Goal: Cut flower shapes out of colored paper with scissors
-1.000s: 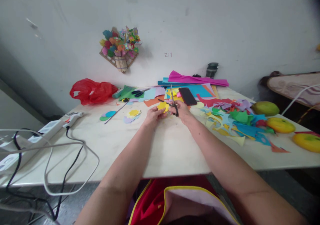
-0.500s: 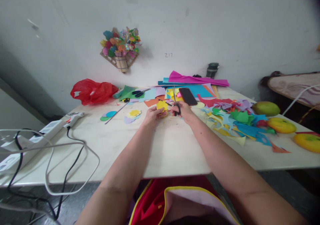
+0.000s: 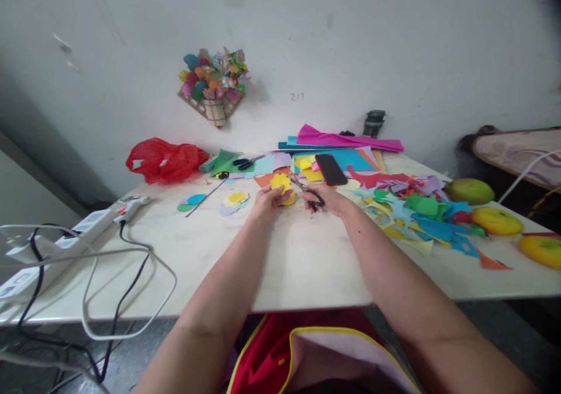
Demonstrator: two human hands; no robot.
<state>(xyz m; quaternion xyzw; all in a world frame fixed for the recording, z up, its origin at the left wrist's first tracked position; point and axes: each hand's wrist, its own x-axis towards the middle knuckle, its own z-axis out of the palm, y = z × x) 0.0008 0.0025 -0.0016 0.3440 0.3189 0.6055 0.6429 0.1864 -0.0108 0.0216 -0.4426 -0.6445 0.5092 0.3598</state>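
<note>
Between the fingers of my left hand [image 3: 268,201] is a yellow paper flower [image 3: 280,182] with a scalloped edge. My right hand [image 3: 326,198] grips a pair of scissors [image 3: 314,198] by their dark handles. The scissor blades point up and left, close to the flower but apart from it. Another yellow paper piece [image 3: 289,199] shows just below the flower, by my left fingertips. A small pile with a yellow paper flower [image 3: 237,198] on top lies on the table to the left of my left hand.
Behind my hands lie a phone [image 3: 331,169], coloured paper sheets [image 3: 355,159] and dark-handled scissors [image 3: 243,163]. Paper scraps [image 3: 425,204] and mangoes [image 3: 496,220] spread at right. A red plastic bag [image 3: 164,160], a power strip [image 3: 65,248] and loose cables are at left.
My right hand has moved slightly right and down, and the scissors have swung from upright to pointing left. The flower has shifted a little up and left in my left hand.
</note>
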